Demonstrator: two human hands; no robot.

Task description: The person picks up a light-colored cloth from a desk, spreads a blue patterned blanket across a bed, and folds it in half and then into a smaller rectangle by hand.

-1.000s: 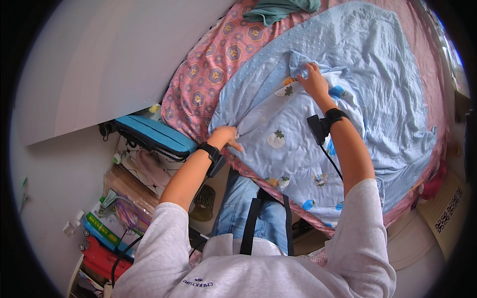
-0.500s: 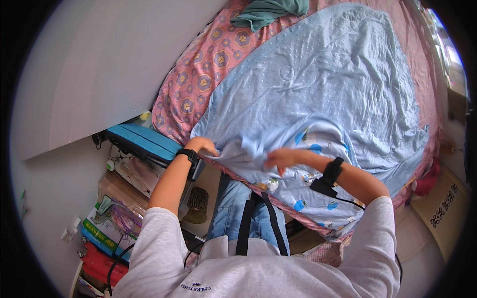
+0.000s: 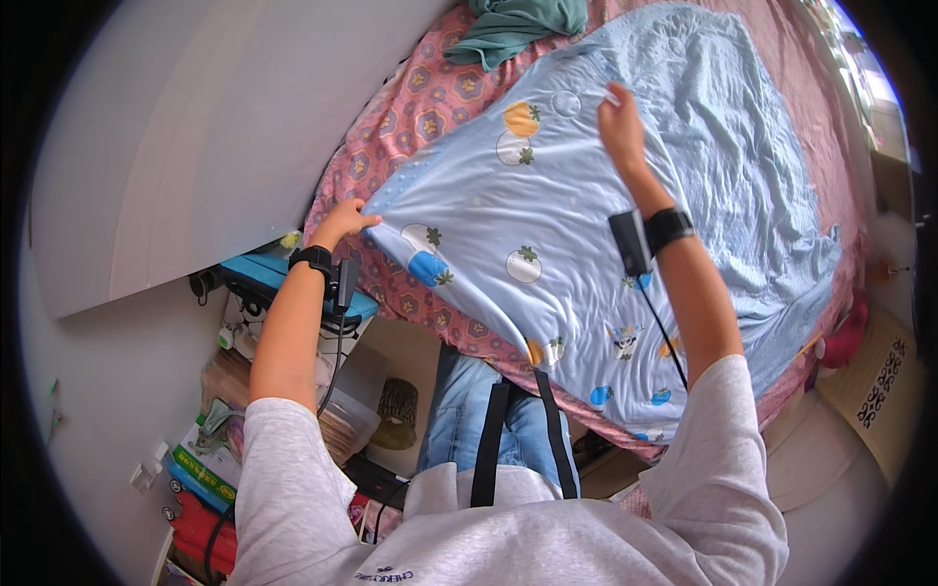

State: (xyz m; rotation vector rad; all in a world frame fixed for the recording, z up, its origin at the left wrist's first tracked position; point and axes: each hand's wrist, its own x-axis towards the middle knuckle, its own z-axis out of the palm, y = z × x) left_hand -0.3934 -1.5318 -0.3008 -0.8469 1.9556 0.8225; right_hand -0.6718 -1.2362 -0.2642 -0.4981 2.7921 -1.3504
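A light blue blanket (image 3: 469, 215) lies across the bed, its smooth side with printed fruit folded up over the dotted, textured side (image 3: 743, 146). At the blanket's left corner, my left hand (image 3: 344, 221) pinches the edge between thumb and fingers. My right hand (image 3: 621, 125) is farther up, over the folded-back part, its fingers curled at the fold's edge; the cloth in its grip is mostly hidden by the hand. Both wrists wear black bands with small devices.
Under the blanket is a pink flowered bed sheet (image 3: 376, 146). A green cloth (image 3: 518, 29) lies bunched at the far side. To the left are a pale wall panel (image 3: 186, 146), a blue padded item (image 3: 264, 271) and stacked boxes (image 3: 200, 469). A cardboard piece (image 3: 865, 391) stands at right.
My right hand has swept up and away, spreading the printed side over the textured side. My left hand has moved left and up, drawing the blanket's corner with it.
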